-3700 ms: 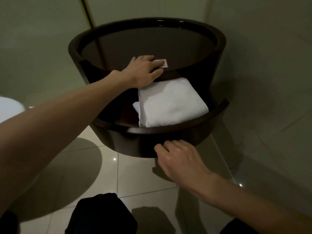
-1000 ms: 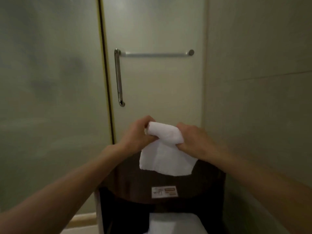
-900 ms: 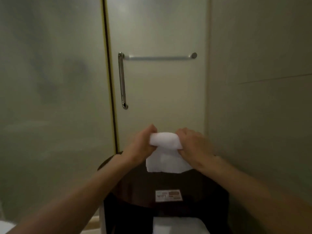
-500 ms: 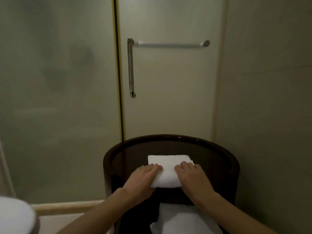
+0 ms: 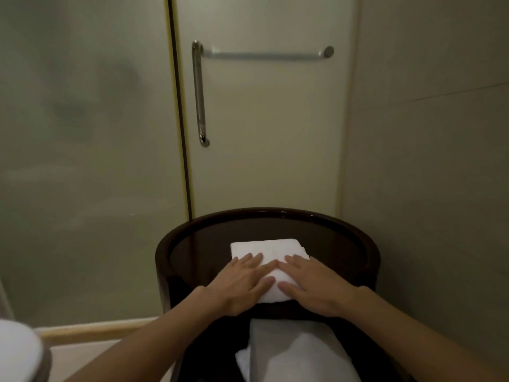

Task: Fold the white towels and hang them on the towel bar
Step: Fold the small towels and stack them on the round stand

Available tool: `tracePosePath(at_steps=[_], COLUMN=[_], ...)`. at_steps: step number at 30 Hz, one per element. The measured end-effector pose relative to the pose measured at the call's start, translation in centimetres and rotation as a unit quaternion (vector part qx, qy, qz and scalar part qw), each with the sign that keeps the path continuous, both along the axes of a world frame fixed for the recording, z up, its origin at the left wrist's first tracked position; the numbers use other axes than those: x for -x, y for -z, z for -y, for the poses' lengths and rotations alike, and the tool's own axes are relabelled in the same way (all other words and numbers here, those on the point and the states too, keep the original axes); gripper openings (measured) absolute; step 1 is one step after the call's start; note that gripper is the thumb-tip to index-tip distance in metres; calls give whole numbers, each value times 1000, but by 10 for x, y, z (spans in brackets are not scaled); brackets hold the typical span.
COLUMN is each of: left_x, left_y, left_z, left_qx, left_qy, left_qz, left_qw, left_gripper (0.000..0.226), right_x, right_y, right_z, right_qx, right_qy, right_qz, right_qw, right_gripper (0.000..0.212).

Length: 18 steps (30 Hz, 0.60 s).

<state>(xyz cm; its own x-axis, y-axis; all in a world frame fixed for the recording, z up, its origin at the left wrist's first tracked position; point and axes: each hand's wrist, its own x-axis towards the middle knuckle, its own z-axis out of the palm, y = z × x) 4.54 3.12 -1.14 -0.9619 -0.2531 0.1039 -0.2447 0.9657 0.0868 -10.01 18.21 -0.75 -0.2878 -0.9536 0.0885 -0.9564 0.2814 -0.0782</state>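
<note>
White towel (image 5: 264,248) is laid on the top of a dark round table (image 5: 358,238), towards its near edge, and is held down by both hands. A raised rim is seen running round the tabletop on the left, far and right sides. The table is set between the person and a pale door (image 5: 275,147), so that the door is reached only across it. On the door, well above and beyond the table, a horizontal towel bar (image 5: 264,55) is fixed, joined at its left end to a vertical metal handle (image 5: 199,95). A frosted panel (image 5: 82,133) is seen to the left of the door and a plain wall (image 5: 427,175) to the right. On the table's lower shelf, at the near edge of the view, a larger towel (image 5: 297,354) is stored. A rounded white lid (image 5: 16,351) is caught at the near left corner. The small towel is folded into a compact rectangle, its far edge straight and layered at the far right corner. The left hand (image 5: 242,285) is spread flat on its left part and the right hand (image 5: 311,285) on its right part, fingers straight, index fingertips nearly meeting; nothing is gripped by either
</note>
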Motion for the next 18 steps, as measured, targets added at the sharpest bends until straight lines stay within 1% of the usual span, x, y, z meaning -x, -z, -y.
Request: tracePosePath(at_steps=[18], left_x=[8], left_y=[-1], left_z=[5], left_qx=[28], left_qy=[1], left_qz=[23], left_qw=[999], left_gripper=[56], right_x=[3], right_y=[5], right_z=[3], right_qx=[10], right_qy=[2], right_qz=[-3], right_qw=[1000], right_gripper=[63])
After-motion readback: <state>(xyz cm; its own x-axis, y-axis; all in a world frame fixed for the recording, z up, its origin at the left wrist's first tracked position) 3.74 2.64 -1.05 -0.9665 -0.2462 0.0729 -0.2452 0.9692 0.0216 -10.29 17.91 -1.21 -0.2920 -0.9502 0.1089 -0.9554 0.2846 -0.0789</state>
